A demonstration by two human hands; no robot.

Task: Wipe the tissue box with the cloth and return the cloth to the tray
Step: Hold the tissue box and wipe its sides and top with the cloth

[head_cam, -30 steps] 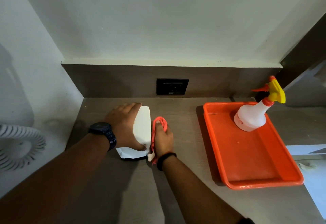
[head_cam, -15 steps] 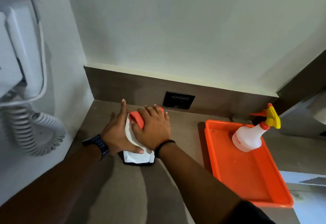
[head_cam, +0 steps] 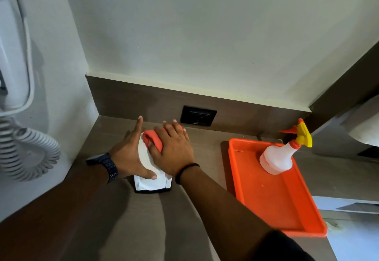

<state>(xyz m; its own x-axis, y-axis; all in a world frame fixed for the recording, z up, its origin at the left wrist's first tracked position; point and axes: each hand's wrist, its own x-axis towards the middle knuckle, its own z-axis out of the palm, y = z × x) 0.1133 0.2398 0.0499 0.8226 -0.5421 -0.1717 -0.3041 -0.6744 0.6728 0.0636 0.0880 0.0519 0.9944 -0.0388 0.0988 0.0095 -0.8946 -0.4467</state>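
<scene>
Peering down at the counter (head_cam: pixel 143 219), a lot of the tissue box (head_cam: pixel 150 173) is buried under the hands, so only its white near end, a strip of top and the dark base edge show. The red cloth (head_cam: pixel 152 138) is mostly covered too, just a bunched fold poking out on the left of the palm and a sliver past the fingertips. Left edge of view cuts off a white wall-mounted handset thing (head_cam: pixel 14 51) with a coiled cord (head_cam: pixel 26 154), can't really tell what it is. Right edge cuts off some grey and white stuff, too blurry to call.

Count: one tissue box, one cloth, one orange tray (head_cam: pixel 307 228), one white spray bottle (head_cam: pixel 276 158) with a yellow and red trigger standing in the tray's far part, one black wall socket (head_cam: pixel 198 115) at the back.

Hands: left hand (head_cam: pixel 129 154), wearing a dark watch (head_cam: pixel 107 166), is spread flat against the box's left side, thumb lying over the near top, index finger pointing far. Right hand (head_cam: pixel 172 152), black band on the wrist, is laid flat with fingers loosely spread, pressing the cloth onto the far part of the box top. Box sits on the counter left of the tray, well apart from it
</scene>
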